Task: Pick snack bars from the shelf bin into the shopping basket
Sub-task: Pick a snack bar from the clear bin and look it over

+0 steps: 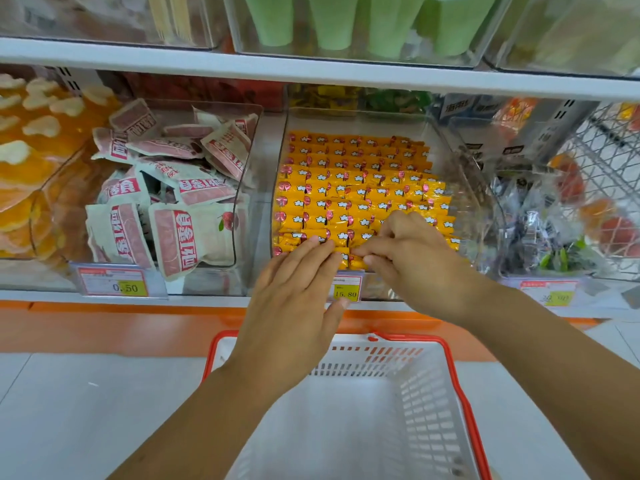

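Several yellow-wrapped snack bars [360, 188] lie in neat rows inside a clear shelf bin [460, 202]. My left hand [294, 299] reaches over the bin's front edge with straight fingers, its tips touching the front row of bars. My right hand [412, 261] is beside it, fingers curled, pinching a yellow bar [346, 259] at the bin's front. A white shopping basket [429, 393] with a red rim stands on the floor below my arms, with nothing visible inside.
A clear bin of pink-and-white packets [166, 202] stands to the left, with orange packs [31, 161] beyond it. A bin of dark wrapped sweets [540, 230] is on the right. Price tags [116, 282] line the shelf edge. Another shelf [311, 71] hangs above.
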`<state>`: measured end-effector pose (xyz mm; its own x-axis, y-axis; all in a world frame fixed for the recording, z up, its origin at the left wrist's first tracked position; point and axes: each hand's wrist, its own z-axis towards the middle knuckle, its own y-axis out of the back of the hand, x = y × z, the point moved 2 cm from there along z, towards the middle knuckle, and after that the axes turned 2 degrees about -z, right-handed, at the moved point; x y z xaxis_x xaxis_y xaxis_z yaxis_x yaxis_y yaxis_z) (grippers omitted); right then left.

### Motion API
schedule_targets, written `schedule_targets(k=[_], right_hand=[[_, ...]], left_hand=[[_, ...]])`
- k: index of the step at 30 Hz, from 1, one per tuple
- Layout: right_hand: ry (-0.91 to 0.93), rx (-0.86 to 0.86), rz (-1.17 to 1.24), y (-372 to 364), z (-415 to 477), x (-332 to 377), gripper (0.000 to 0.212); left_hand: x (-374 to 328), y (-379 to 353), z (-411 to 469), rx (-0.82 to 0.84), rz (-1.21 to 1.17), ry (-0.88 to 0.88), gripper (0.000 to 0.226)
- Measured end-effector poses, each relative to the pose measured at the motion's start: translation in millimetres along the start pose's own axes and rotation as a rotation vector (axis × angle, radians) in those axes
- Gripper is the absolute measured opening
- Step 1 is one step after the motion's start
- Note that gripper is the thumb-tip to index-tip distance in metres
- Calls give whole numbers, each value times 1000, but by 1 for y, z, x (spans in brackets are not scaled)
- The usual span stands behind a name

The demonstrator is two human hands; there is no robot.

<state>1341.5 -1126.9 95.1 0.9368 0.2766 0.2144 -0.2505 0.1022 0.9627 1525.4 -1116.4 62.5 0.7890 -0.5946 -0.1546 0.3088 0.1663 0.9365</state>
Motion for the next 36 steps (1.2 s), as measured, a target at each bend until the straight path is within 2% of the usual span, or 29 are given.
schedule_targets(k=[3, 6, 9, 12, 15, 19, 21, 24, 27, 28, 30, 33, 36], right_hand=[[4, 66, 70, 6, 2, -4, 27], [-155, 55, 282, 19, 3, -16, 24], [-173, 33, 138, 15, 3, -15, 19], [-113, -63, -15, 11, -1, -9, 14], [-87, -266, 139, 22, -10, -8, 11], [-56, -530, 290, 49, -39, 9, 15], [-70, -621, 481, 56, -62, 22, 13], [-244, -685, 869, 53, -93, 40, 8], [-420, -672, 1241, 44, -109, 54, 8], [-477, -647, 1294, 40, -111, 55, 8], [-570, -550, 1358, 34, -110, 58, 11], [-622, -436, 1435, 28, -105, 64, 7], [-586, -411, 1413, 26, -98, 66, 29]], left_hand=[[-7, -3, 3, -9, -1, -48, 56], [-14, -11, 5, 35, 18, -75, 57], [-14, -17, 8, 82, 30, -51, 58], [-13, -18, 9, 109, 5, -39, 58], [-14, -14, 9, 146, -46, -9, 60], [-22, 1, 9, 85, -321, 76, 64], [-29, 15, 7, 65, -551, 182, 60], [-36, 36, -1, 83, -869, 322, 47], [-39, 46, -12, 163, -1396, 558, 30], [-39, 49, -15, 165, -1495, 628, 27], [-35, 52, -21, 112, -1598, 711, 25], [-22, 56, -28, 40, -1601, 744, 27], [-14, 63, -35, 9, -1602, 748, 26]])
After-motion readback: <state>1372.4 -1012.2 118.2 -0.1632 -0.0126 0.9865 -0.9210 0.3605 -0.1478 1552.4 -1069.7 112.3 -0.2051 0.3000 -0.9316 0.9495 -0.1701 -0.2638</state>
